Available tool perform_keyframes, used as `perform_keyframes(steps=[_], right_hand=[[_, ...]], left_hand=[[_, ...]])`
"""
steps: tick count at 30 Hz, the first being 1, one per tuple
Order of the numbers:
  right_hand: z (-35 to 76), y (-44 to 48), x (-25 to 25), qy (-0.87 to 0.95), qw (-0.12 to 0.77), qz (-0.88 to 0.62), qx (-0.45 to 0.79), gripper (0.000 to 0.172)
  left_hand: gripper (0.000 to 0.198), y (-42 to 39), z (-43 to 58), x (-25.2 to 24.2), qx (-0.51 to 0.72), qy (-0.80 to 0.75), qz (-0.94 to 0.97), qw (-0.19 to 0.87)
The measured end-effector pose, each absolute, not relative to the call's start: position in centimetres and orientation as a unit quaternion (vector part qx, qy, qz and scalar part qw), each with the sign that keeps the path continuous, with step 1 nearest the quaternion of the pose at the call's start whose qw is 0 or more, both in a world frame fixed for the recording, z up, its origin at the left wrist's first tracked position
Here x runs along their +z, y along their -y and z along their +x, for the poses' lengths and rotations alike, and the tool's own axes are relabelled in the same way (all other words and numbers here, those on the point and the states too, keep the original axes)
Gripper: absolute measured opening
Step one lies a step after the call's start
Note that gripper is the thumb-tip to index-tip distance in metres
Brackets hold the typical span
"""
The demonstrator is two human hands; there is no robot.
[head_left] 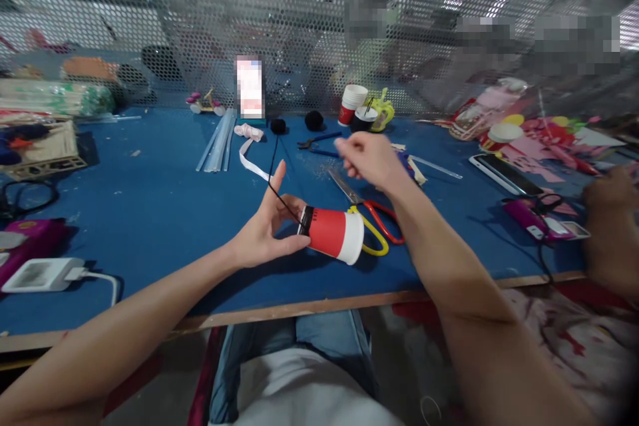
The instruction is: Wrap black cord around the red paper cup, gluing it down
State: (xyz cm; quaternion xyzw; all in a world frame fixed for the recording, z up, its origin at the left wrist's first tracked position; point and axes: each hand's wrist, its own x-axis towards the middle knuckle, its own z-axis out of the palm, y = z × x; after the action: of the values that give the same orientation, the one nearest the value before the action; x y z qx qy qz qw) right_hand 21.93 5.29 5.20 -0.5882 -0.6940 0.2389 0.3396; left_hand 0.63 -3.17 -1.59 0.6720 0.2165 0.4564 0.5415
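Note:
A red and white paper cup (329, 234) lies tilted on its side in my left hand (269, 229), the thumb and fingers closed at one end. Black yarn (273, 166) wraps that end in a dark band. From there it passes my raised left index finger and runs back to a small black yarn ball (278, 126). My right hand (367, 158) hovers beyond the cup, apart from it, its fingers curled together and slightly blurred. Whatever may be between them is hidden. Scissors with red and yellow handles (375, 229) lie partly behind the cup.
Blue-handled pliers (319, 144), another black ball (314, 121), white ribbon (249, 156) and clear sticks (215, 146) lie farther back. Stacked cups (353, 103) and a lit phone (250, 86) stand near the mesh screen (299, 26). A co-worker's arm (612, 226) rests at right.

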Motion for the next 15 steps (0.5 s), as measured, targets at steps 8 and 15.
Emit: perform_keyframes(steps=[8,15], right_hand=[[32.4,-6.8,3.1,0.62,0.162,-0.765,-0.069,0.021],[33.3,-8.3,0.6,0.619,0.111,-0.776,-0.056,0.028]], left_hand=[[0.11,2.9,0.6,-2.4,0.473,-0.244,0.663,0.527],[0.109,2.6,0.5,-2.9,0.458,-0.256,0.667,0.529]])
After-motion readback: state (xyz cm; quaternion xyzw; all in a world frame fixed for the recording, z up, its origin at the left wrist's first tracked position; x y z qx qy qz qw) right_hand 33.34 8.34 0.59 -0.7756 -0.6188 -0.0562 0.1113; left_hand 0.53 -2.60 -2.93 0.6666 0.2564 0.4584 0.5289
